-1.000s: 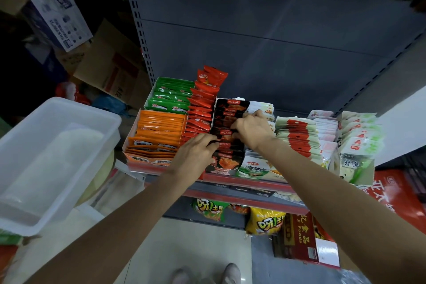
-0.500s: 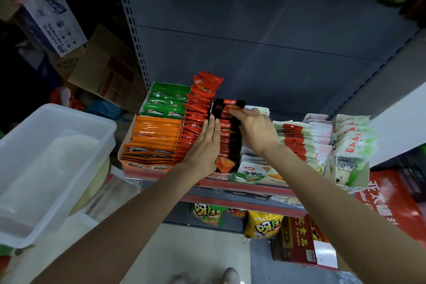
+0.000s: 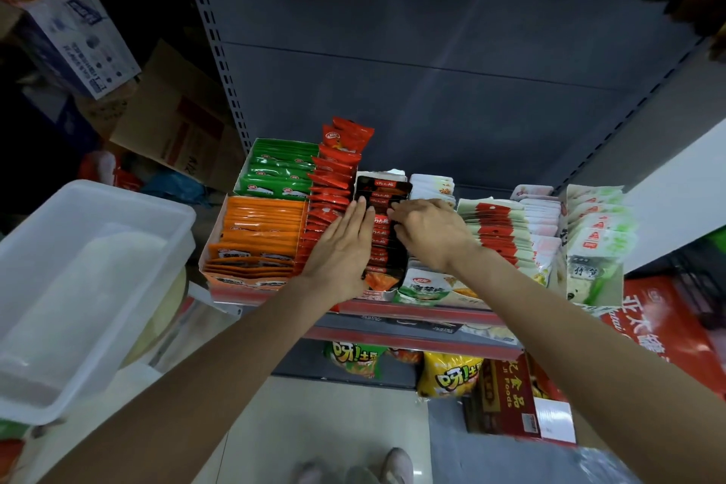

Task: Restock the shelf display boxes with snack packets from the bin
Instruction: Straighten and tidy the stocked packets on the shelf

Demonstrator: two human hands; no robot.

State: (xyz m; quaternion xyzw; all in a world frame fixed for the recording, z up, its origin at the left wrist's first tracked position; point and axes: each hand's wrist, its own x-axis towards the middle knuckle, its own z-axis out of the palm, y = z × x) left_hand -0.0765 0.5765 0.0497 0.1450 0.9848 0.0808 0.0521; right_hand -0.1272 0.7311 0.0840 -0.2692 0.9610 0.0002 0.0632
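Grey metal shelf (image 3: 412, 312), cardboard display boxes packed with packets.
Left hand (image 3: 345, 248) flat against black-and-red snack packets (image 3: 383, 204); right hand (image 3: 428, 228), fingers curled, pinching them.

Shelf (image 3: 412, 316) bearing packet-filled display boxes (image 3: 251, 279)

The dark red carton (image 3: 506, 401) at five o'clock, below the shelf, reads "Foods" beside gold Chinese characters. Print on the snack packets and other boxes is too small or blurred to read.
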